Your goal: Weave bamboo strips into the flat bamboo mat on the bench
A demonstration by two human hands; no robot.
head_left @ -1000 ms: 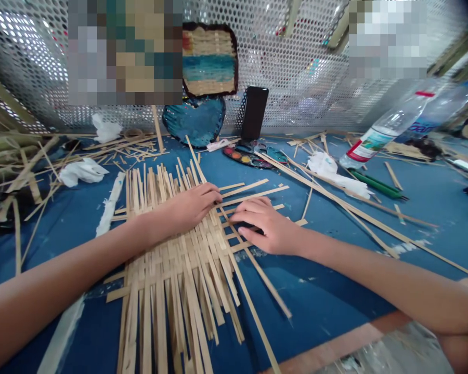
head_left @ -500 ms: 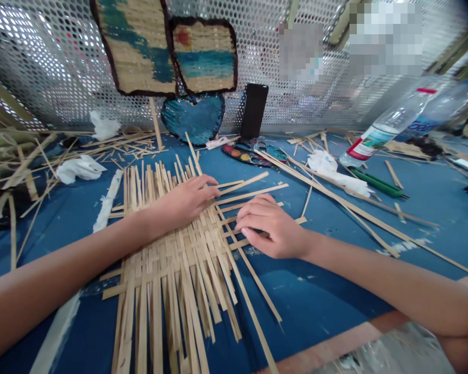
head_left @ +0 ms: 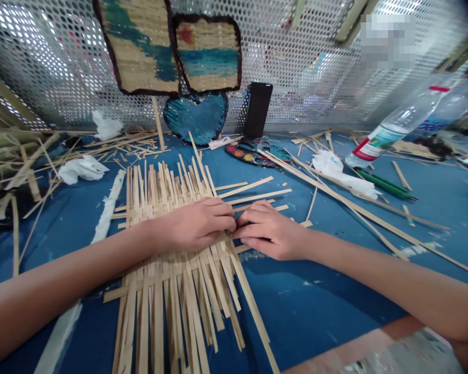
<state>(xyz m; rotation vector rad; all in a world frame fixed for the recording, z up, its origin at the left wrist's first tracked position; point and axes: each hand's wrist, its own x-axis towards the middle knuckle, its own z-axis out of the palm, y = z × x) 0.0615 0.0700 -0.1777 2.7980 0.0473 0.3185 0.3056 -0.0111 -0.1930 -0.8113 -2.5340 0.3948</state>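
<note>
A half-woven mat of pale bamboo strips (head_left: 167, 259) lies on the blue table cover (head_left: 335, 291) in front of me. My left hand (head_left: 197, 226) rests on the mat's right part, fingers curled and pressed onto the strips. My right hand (head_left: 269, 231) lies just beside it at the mat's right edge, fingers closed together, fingertips meeting those of the left hand over a strip. What the fingertips pinch is hidden between them.
Loose long strips (head_left: 354, 208) run across the right. A paint palette (head_left: 253, 153), black phone (head_left: 257, 109), heart-shaped teal mat (head_left: 197, 117) and two woven panels (head_left: 208, 54) stand by the perforated metal wall. Plastic bottle (head_left: 398, 124), green pen (head_left: 386, 184), tissues (head_left: 81, 169).
Both hands moved toward each other until their fingertips met at the mat's right edge. The left hand slid a little toward me and right; the right hand shifted left.
</note>
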